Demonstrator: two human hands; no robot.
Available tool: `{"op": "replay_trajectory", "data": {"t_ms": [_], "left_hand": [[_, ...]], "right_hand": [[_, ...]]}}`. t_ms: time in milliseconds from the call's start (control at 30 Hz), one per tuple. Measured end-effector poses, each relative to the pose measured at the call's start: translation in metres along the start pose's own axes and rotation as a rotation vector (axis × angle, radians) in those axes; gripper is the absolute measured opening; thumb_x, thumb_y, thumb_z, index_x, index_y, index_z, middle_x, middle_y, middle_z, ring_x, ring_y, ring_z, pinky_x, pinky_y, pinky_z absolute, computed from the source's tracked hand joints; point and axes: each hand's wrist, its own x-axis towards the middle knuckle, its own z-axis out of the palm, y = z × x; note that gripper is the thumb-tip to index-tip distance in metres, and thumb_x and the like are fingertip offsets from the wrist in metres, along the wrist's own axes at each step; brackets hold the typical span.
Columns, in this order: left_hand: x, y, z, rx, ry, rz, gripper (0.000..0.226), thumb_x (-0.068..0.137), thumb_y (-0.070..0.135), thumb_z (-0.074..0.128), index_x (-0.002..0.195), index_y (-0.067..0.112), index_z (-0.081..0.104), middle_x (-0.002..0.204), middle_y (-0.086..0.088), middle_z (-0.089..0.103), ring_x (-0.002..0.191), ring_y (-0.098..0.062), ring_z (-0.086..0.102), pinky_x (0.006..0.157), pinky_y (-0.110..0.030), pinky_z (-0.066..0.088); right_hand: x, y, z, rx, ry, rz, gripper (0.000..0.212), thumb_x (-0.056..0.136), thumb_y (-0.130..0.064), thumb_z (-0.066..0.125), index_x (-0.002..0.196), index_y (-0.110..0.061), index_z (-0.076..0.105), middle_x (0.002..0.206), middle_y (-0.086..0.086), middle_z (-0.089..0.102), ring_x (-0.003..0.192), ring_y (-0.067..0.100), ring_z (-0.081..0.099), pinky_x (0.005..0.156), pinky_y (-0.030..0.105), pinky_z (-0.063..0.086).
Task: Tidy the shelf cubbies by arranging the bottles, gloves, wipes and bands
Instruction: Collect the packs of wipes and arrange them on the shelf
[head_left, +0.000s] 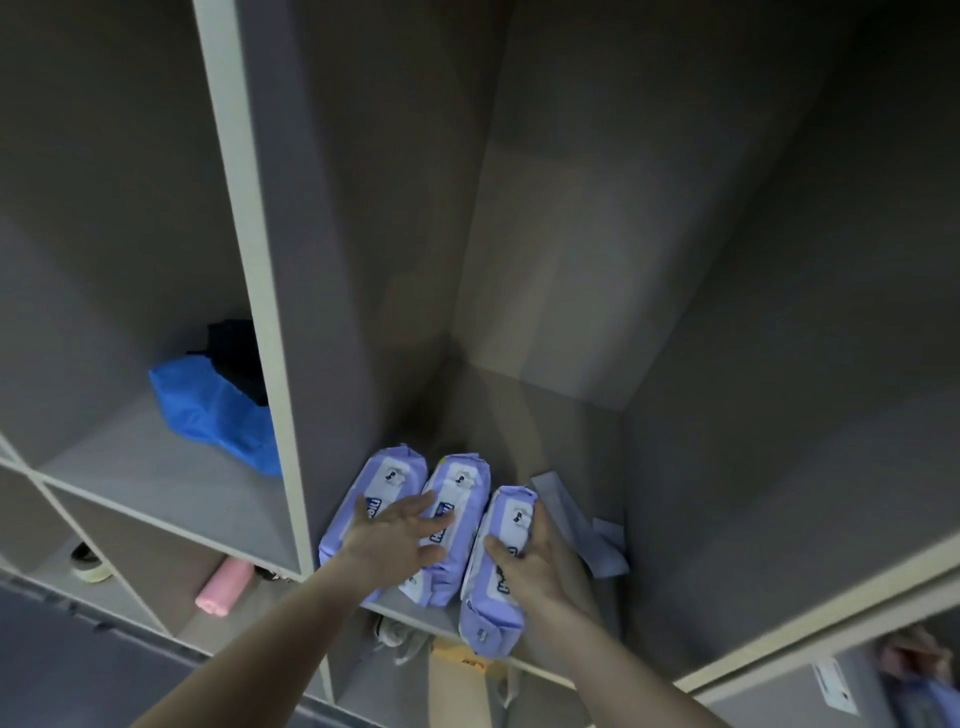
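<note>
So I'm on the wipes part of this tidy-up, lining three purple packs up side by side on the floor of the big cubby. The left wipes pack and the middle wipes pack are already snug against each other near the left wall. The right wipes pack is the odd one out: it sits a bit apart from the middle one, angled, with its near end poking out over the front edge of the shelf.

My left hand lies flat across the left and middle packs, fingers spread wide and pretty straight, just pressing them in place, not gripping. My right hand is wrapped round the right pack, thumb on the top face and fingers curled down its far side. Both forearms come up from below, reaching in.

Next move, I reckon, is to slide that right pack further in and nudge it left until it touches the middle one. There's some white paper lying just beside it on the right that I probably shouldn't drag along.
</note>
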Motion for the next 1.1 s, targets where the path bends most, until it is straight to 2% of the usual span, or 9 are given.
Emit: {"op": "replay_trajectory", "data": {"t_ms": [133,200,300,467,567,800,967,1033,1100], "left_hand": [[-0.004,0.004,-0.007,0.009,-0.03,-0.019,0.051,0.096,0.049,0.039,0.145,0.048,0.024,0.159,0.017,0.006,0.146,-0.003,0.005,0.114,-0.061,0.0],[-0.006,0.008,-0.018,0.06,-0.044,-0.008,0.049,0.097,0.047,0.038,0.145,0.043,0.028,0.159,0.014,0.009,0.147,-0.007,0.008,0.114,-0.06,0.008],[-0.015,0.021,-0.041,-0.091,0.168,0.001,0.044,0.097,0.041,0.045,0.141,0.036,0.042,0.157,0.009,0.023,0.142,-0.013,0.025,0.112,-0.04,0.028],[-0.048,0.048,-0.078,-0.632,0.394,0.018,0.047,0.091,0.028,0.061,0.137,0.025,0.05,0.152,0.002,0.036,0.136,-0.01,0.038,0.089,-0.009,0.027],[-0.061,0.062,-0.084,-0.593,0.396,0.033,0.052,0.089,0.034,0.063,0.138,0.028,0.048,0.153,0.002,0.033,0.137,-0.011,0.037,0.098,-0.018,0.03],[-0.073,0.121,-0.08,-0.607,0.405,0.152,0.057,0.083,0.032,0.071,0.135,0.021,0.052,0.149,-0.006,0.039,0.138,-0.015,0.036,0.105,-0.021,0.028],[-0.089,0.16,-0.068,-0.704,0.394,0.235,0.046,0.083,0.02,0.071,0.128,0.021,0.058,0.126,0.002,0.057,0.111,-0.007,0.055,0.094,-0.018,0.036],[-0.098,0.173,-0.059,-0.741,0.395,0.256,0.039,0.081,0.021,0.074,0.118,0.027,0.063,0.112,0.0,0.067,0.097,-0.009,0.064,0.09,-0.025,0.047],[-0.108,0.188,-0.05,-0.778,0.363,0.296,0.029,0.08,0.024,0.074,0.103,0.038,0.065,0.1,0.004,0.071,0.087,0.002,0.065,0.086,-0.018,0.05]], "right_hand": [[0.001,-0.003,-0.004,-0.019,-0.051,0.02,0.079,0.083,-0.026,0.072,0.147,-0.021,0.024,0.141,0.006,0.048,0.116,0.02,0.055,0.087,0.024,0.042],[0.001,-0.011,-0.01,-0.066,-0.072,0.034,0.089,0.082,-0.037,0.071,0.15,-0.023,0.016,0.148,0.003,0.038,0.127,0.021,0.048,0.098,0.029,0.042],[0.001,-0.037,-0.023,-0.018,-0.039,-0.035,0.091,0.08,-0.029,0.074,0.151,-0.026,0.016,0.15,0.003,0.036,0.132,0.02,0.042,0.105,0.031,0.038],[-0.03,-0.081,-0.062,0.16,-0.047,-0.138,0.074,0.085,-0.016,0.069,0.147,-0.027,0.03,0.134,0.008,0.05,0.11,0.011,0.051,0.073,0.008,0.042],[-0.06,-0.091,-0.081,0.172,-0.048,-0.192,0.071,0.085,-0.02,0.07,0.146,-0.03,0.034,0.13,0.007,0.052,0.108,0.011,0.054,0.078,0.012,0.04],[-0.115,-0.081,-0.108,0.204,-0.038,-0.246,0.07,0.085,-0.017,0.071,0.143,-0.036,0.036,0.125,-0.003,0.05,0.097,-0.007,0.053,0.068,-0.006,0.037],[-0.143,-0.059,-0.133,0.211,-0.002,-0.264,0.067,0.082,-0.022,0.073,0.136,-0.043,0.039,0.115,-0.012,0.052,0.104,-0.001,0.055,0.086,0.007,0.041],[-0.157,-0.051,-0.146,0.204,-0.001,-0.275,0.06,0.083,-0.021,0.073,0.13,-0.042,0.044,0.112,-0.01,0.056,0.103,0.001,0.057,0.092,0.014,0.044],[-0.17,-0.041,-0.162,0.225,0.015,-0.295,0.048,0.083,-0.015,0.072,0.121,-0.038,0.052,0.108,-0.006,0.061,0.102,0.005,0.059,0.097,0.021,0.046]]}}
